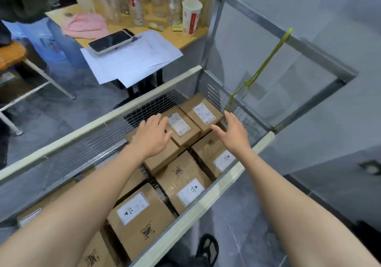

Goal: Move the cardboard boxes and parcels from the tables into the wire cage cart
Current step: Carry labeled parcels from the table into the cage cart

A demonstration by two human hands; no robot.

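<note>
Left hand (152, 138) and right hand (233, 132): both spread and empty, flanking two small boxes at the far end of the cart (206, 204).

I note the left small box (181, 127) and right small box (203, 112) lying side by side, labels up, on top of the larger boxes (185, 184) that fill the cart floor. The left fingers lie over the near-left edge of the left small box; I cannot tell whether they touch it. The right hand hovers just beside the right small box, apart from it. I judge the step to be seating this pair. I would set flat palms on the outer sides, square both boxes against each other, confirm they rest level, and keep the right fingers off the wire wall (243, 118) and green strap (257, 73).
</note>
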